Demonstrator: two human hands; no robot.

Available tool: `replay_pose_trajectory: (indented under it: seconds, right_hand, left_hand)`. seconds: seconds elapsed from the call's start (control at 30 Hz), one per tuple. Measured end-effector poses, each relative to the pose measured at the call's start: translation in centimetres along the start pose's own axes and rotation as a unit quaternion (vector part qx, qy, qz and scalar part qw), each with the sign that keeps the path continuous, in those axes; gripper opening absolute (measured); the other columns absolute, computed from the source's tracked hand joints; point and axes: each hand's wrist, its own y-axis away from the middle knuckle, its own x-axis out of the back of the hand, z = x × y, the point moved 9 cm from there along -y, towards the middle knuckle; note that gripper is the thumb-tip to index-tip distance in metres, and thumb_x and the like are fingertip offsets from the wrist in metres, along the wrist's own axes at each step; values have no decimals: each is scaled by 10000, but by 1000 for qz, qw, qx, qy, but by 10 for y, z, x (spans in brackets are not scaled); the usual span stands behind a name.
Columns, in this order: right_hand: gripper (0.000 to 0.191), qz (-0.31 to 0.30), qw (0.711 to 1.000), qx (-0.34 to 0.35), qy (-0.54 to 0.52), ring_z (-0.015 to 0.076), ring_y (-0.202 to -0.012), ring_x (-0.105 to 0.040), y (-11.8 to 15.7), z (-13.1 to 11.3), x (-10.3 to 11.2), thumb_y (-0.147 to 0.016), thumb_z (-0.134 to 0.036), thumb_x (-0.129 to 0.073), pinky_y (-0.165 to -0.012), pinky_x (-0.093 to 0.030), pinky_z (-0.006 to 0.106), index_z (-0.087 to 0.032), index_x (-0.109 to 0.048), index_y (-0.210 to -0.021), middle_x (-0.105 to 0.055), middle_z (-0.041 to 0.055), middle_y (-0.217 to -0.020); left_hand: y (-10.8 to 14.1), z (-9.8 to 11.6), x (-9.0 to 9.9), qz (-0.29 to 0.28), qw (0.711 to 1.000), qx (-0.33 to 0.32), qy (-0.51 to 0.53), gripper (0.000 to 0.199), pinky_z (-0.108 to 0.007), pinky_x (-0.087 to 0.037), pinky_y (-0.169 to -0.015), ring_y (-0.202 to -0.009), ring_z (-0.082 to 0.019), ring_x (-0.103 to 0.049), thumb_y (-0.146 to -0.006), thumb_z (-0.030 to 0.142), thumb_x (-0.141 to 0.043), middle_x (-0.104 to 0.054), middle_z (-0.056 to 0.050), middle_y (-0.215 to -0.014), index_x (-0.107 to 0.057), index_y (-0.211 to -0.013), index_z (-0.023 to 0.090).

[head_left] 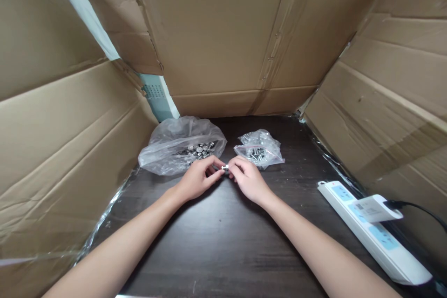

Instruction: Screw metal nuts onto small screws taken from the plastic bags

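Note:
Near the middle of the dark table, my left hand [200,177] and my right hand [248,179] meet at their fingertips around a small shiny metal piece [225,167]. Both hands pinch it, one from each side; its exact shape is too small to tell. Just behind my left hand lies an open clear plastic bag [164,146] with many round metal parts [200,149] in it. A smaller clear bag [275,151] holding short metal screws or pins [257,153] sits behind my right hand.
A white power strip [377,237] with a white plug-in adapter [377,208] and black cable [422,208] lies at the right. Cardboard walls [223,37] enclose the dark table [216,247] at the back and both sides.

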Motion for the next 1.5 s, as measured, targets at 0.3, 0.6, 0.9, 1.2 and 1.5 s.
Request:
replay_pose_trajectory:
  seconds: [0.3,0.6,0.9,1.2,1.5]
  right_hand:
    - [327,-5,1000,25,5,175,-752,-547,1,-6,-1,-961,-258,-467,-722,-434,309,-198,-513,-643,-545,27,-769]
    - [304,-4,1000,19,-5,180,-748,-546,1,-3,-2,-965,-255,-454,-691,-433,307,-199,-544,-680,-563,38,-792]
    - [277,1,1000,3,-6,174,-732,-552,0,1,-1,-972,-262,-450,-674,-432,295,-197,-573,-733,-571,30,-766]
    - [272,3,1000,-7,-12,166,-696,-549,1,1,0,-976,-285,-449,-656,-428,287,-205,-552,-737,-573,18,-737]
    - [238,7,1000,-18,-14,168,-653,-558,2,1,0,-968,-300,-455,-645,-435,292,-213,-538,-763,-587,8,-692]
  left_hand:
    - [1,0,-1,6,1000,-5,13,276,-208,-528,-657,-690,-113,-666,-897,276,-684,-756,-14,-937,-667,-1160,195]
    - [0,3,1,11,1000,-5,6,210,-207,-525,-653,-704,-117,-665,-919,284,-662,-761,-19,-910,-700,-1099,185]
    - [0,-1,3,26,1000,2,14,224,-214,-525,-650,-716,-126,-671,-912,289,-671,-746,-26,-896,-708,-1101,175]
    - [0,1,6,33,999,20,10,290,-249,-551,-691,-777,-169,-708,-950,348,-618,-771,-49,-916,-715,-1158,171]
    - [0,-5,7,41,998,43,21,246,-258,-562,-690,-745,-169,-719,-939,343,-623,-775,-53,-882,-722,-1072,160]
